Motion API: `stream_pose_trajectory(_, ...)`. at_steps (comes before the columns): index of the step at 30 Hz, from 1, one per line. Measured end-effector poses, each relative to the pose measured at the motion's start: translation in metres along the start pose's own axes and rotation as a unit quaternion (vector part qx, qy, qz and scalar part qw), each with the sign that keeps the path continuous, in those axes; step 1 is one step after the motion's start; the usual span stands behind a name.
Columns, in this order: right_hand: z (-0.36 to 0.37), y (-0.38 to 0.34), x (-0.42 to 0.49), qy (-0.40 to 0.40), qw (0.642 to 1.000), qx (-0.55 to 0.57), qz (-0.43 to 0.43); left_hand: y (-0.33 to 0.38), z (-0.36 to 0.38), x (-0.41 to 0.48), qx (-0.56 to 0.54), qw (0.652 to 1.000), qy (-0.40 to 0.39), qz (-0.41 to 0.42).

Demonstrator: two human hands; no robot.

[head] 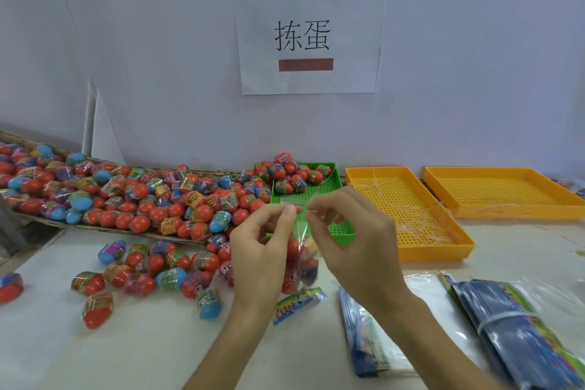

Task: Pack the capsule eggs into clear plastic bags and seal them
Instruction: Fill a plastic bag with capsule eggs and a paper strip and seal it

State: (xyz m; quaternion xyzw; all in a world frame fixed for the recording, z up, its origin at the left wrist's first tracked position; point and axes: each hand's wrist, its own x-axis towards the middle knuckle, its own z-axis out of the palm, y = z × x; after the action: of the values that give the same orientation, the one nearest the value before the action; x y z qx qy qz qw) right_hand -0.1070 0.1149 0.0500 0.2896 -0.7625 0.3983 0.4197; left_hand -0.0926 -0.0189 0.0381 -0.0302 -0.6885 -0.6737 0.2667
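A clear plastic bag [300,263] hangs between my hands above the table, with a few capsule eggs inside, red and blue. My left hand [259,250] pinches the bag's top edge at the left, and my right hand [348,241] pinches it at the right. Loose capsule eggs [158,266] lie on the white table to the left. Many more eggs [133,196] fill a long cardboard tray at the back left. A colourful printed card [299,304] lies on the table under the bag.
A green perforated tray [340,187] behind my hands holds several eggs. Two orange perforated trays [411,209] [506,190] stand to the right, the nearer with thin strips in it. Bundles of flat bags [506,323] and a second stack of bags [361,336] lie at the front right. A paper sign [308,35] hangs on the wall.
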Motion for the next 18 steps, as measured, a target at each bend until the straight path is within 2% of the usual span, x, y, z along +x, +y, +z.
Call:
stream_pose_trajectory(5,0.0,0.0,0.0,-0.03,1.0,0.002,0.001,0.003,0.001,-0.003,0.054,0.996,-0.024,0.071)
stream_pose_trajectory(14,-0.005,0.004,0.004,-0.041,0.999,0.014,0.023,0.003,0.001,-0.005,0.057,0.99,-0.064,0.108)
stream_pose_trajectory(18,-0.01,0.005,0.005,-0.059,0.998,-0.001,-0.002,0.002,0.0,-0.004,0.155,0.964,-0.069,0.206)
